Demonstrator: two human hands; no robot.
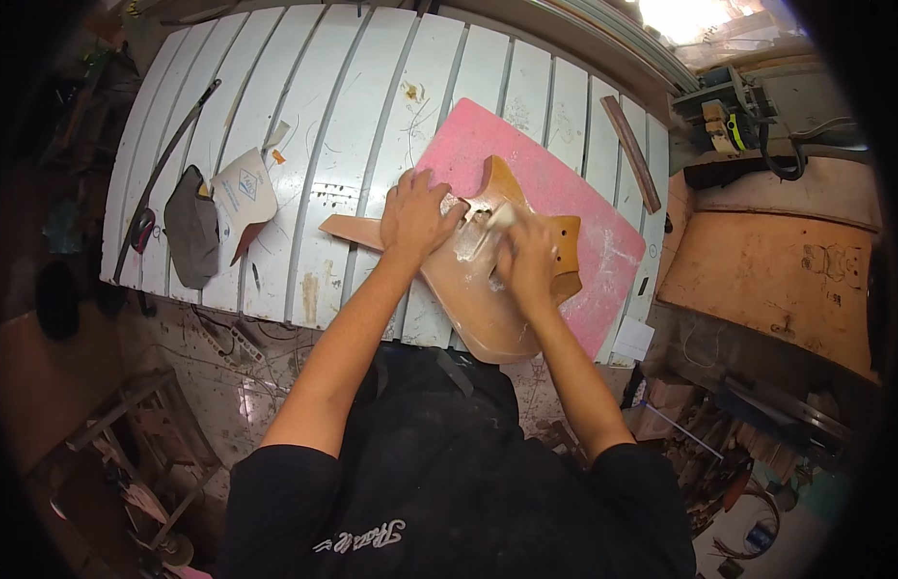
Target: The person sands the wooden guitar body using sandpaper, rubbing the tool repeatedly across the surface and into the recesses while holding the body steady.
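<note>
A wooden body shaped like an electric guitar's (483,314) lies tilted on a pink sheet (526,159), its lower end reaching past the table's front edge. Its face is pale brown, with yellower edges at the far and right sides. Near the middle are cut-outs and a whitish, shiny patch. My left hand (417,214) rests on its left part, fingers spread and thumb toward the cut-outs. Over the middle, my right hand (528,256) is blurred by motion, its fingers closed on a small pale pad (503,216) against the face. The pad's exact kind cannot be made out.
The white slatted table (319,125) carries a grey cloth piece (190,227), a pale printed sheet (244,191) and a long dark strip (174,145) on the left. A wooden strip (630,154) lies at far right. Beyond the right edge stand brown boards (767,280) and a machine (724,111).
</note>
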